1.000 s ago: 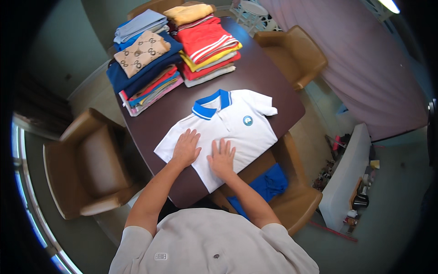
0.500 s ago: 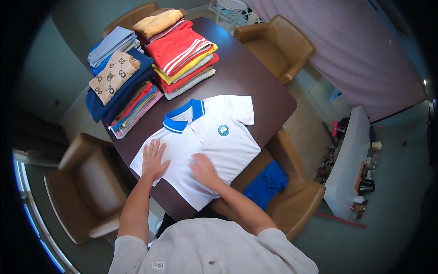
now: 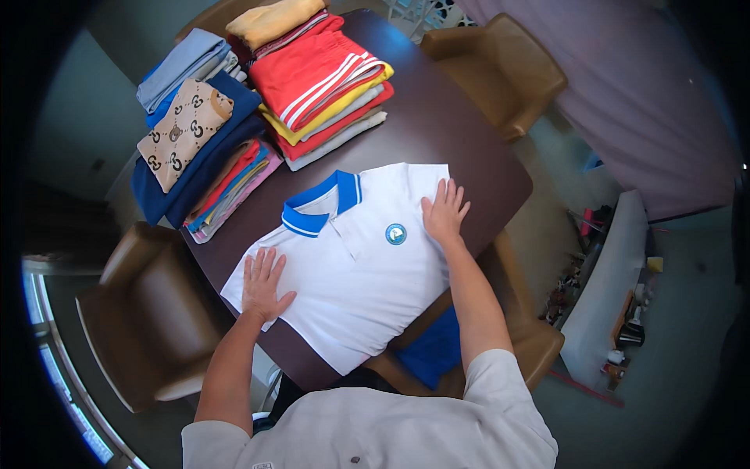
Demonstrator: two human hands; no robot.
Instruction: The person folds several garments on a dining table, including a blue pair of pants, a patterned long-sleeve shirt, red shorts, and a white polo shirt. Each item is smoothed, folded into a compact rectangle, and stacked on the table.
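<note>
A white polo shirt point(image 3: 351, 270) with a blue collar lies face up and spread out on the dark brown table point(image 3: 437, 105). A round blue badge marks its chest, and its lower edge reaches the table's near edge. My left hand point(image 3: 264, 288) rests flat on the left sleeve area, fingers spread. On the right sleeve lies my right hand point(image 3: 446, 211), its fingers stretched and slightly apart. Neither hand grips the cloth.
Two tall stacks of folded clothes, one with red shorts point(image 3: 312, 82) and one with a beige patterned garment point(image 3: 186, 133), stand on the far left of the table. Brown armchairs point(image 3: 152, 313) surround it. A blue garment point(image 3: 433, 352) lies on the chair at the near right.
My right hand has moved from the shirt's middle up and right onto the right sleeve. My left hand stays on the left sleeve area. The whole view has shifted slightly.
</note>
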